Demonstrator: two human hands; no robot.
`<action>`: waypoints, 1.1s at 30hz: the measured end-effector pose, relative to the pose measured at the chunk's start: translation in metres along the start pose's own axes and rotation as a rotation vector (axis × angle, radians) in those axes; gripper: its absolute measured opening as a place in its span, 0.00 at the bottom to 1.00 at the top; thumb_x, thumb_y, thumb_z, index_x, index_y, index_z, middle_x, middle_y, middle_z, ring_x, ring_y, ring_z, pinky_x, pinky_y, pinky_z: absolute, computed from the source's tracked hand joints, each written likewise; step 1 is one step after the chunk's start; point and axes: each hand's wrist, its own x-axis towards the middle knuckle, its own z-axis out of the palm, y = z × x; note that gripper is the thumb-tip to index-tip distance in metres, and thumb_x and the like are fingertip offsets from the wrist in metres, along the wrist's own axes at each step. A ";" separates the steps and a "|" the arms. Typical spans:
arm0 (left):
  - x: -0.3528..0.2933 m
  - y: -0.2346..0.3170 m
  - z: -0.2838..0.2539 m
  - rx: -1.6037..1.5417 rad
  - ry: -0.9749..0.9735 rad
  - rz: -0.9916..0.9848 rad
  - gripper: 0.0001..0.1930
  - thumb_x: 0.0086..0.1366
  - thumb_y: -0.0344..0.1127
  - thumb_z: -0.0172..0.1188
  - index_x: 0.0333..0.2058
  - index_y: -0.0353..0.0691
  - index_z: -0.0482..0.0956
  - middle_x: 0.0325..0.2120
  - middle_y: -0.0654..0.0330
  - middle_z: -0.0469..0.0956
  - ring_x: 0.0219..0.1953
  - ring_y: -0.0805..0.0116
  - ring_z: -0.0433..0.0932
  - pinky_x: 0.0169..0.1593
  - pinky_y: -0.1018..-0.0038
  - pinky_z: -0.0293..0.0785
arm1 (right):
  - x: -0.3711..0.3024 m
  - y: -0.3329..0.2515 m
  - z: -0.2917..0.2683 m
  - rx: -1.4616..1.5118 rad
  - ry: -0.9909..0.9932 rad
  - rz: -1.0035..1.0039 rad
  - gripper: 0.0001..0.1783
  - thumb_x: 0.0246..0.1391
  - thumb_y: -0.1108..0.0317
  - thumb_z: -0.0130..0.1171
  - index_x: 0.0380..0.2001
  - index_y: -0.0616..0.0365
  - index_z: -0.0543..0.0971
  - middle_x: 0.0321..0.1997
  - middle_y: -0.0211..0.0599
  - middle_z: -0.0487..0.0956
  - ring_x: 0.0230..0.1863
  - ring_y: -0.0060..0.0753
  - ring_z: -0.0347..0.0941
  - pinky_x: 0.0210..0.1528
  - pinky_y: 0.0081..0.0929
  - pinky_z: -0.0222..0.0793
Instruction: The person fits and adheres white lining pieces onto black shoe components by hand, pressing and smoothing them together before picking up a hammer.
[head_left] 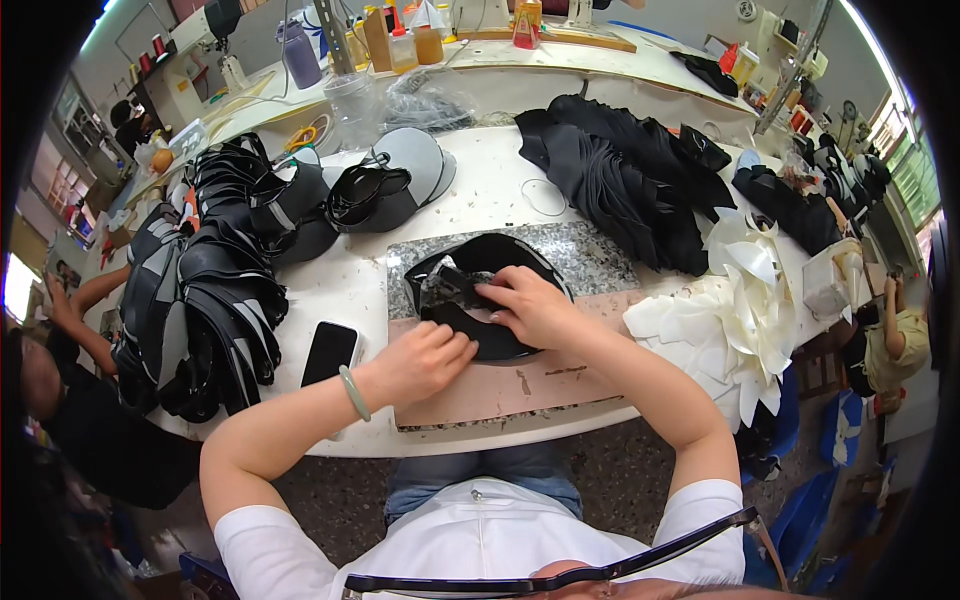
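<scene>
White table (325, 290): black curved piece (497, 345) lay partly on pink board (450, 405). Right hand (530, 308) pinched inner edge; left hand (430, 358) curled beside it, grip unclear. Steady, even tension seemed best.

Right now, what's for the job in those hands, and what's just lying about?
Seemingly the job: black curved piece, touched by left hand and right hand; speckled board and pink sheet beneath.
Probably lying about: smartphone, purple bottle, clear plastic bag.

I see left hand (425, 357) at the near-left edge of the black piece (500, 345), right hand (530, 308) over its middle. Pink-and-speckled board (490, 397) underneath; phone (331, 354) left, white cutouts (745, 312) piled right.
</scene>
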 end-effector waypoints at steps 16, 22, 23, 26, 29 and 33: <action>-0.015 0.005 -0.008 0.265 -0.056 -0.215 0.18 0.55 0.33 0.54 0.45 0.38 0.79 0.29 0.62 0.73 0.36 0.67 0.72 0.60 0.58 0.58 | 0.011 -0.019 0.010 -0.170 -0.038 0.169 0.16 0.56 0.57 0.55 0.45 0.51 0.79 0.36 0.40 0.69 0.41 0.42 0.70 0.38 0.35 0.72; 0.004 -0.003 0.002 0.197 -0.080 -0.303 0.23 0.53 0.32 0.56 0.50 0.36 0.75 0.39 0.60 0.74 0.36 0.68 0.72 0.60 0.56 0.53 | 0.022 -0.007 0.026 -0.141 0.068 0.262 0.13 0.52 0.61 0.59 0.40 0.50 0.82 0.38 0.37 0.74 0.38 0.41 0.75 0.38 0.36 0.73; 0.010 -0.008 0.003 0.199 -0.079 -0.301 0.23 0.53 0.32 0.56 0.50 0.36 0.75 0.39 0.60 0.74 0.36 0.68 0.72 0.60 0.56 0.53 | 0.023 -0.008 0.028 -0.095 0.118 0.247 0.12 0.51 0.62 0.59 0.38 0.49 0.83 0.39 0.34 0.75 0.39 0.39 0.76 0.38 0.35 0.73; 0.026 -0.025 0.010 0.216 -0.126 -0.362 0.27 0.51 0.30 0.56 0.53 0.33 0.71 0.45 0.59 0.73 0.38 0.67 0.74 0.59 0.54 0.50 | 0.020 -0.001 0.033 0.015 0.174 0.332 0.09 0.49 0.64 0.60 0.35 0.47 0.84 0.40 0.28 0.77 0.39 0.36 0.77 0.39 0.33 0.73; 0.037 -0.032 0.011 0.121 -0.379 -0.388 0.27 0.50 0.31 0.56 0.52 0.32 0.71 0.45 0.58 0.73 0.39 0.66 0.74 0.59 0.53 0.49 | 0.020 -0.002 0.032 0.034 0.201 0.327 0.08 0.49 0.64 0.61 0.34 0.47 0.84 0.39 0.28 0.77 0.38 0.36 0.77 0.39 0.32 0.73; 0.029 -0.028 0.014 0.159 -0.348 -0.376 0.26 0.50 0.31 0.56 0.50 0.31 0.72 0.43 0.57 0.74 0.40 0.65 0.74 0.60 0.51 0.48 | 0.029 -0.011 0.025 -0.030 0.189 0.376 0.07 0.48 0.63 0.62 0.31 0.46 0.85 0.35 0.26 0.78 0.37 0.36 0.77 0.38 0.32 0.73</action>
